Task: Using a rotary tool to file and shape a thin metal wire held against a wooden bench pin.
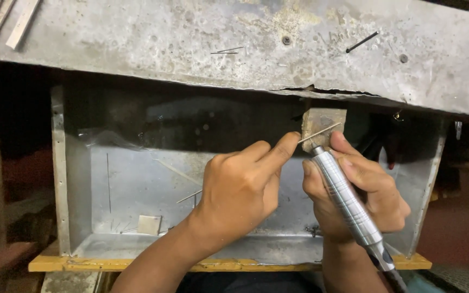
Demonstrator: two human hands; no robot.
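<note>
Left hand [240, 187] pinching a thin metal strip [319, 132] w/ fingertips, laid across the small wooden block [321, 122] under the workbench [245, 38] front edge. Right hand [359, 190] clamped round a silver rotary handpiece [346, 201] (tip at the strip). Metal tray [137, 184] below.

Across the top of the frame runs a worn, stained metal bench top [191, 38], with two screw heads [286, 40] set into it. A dark nail [362, 42] lies loose at the upper right, and thin wire offcuts [226, 51] rest near the top centre. Pale flat strips [6, 19] lean in the upper left corner. Below hangs a shallow metal tray [137, 184], its yellow front edge [71, 264] at the lower left, with a small square plate [149, 224] and scattered slivers [190, 196] inside.
</note>
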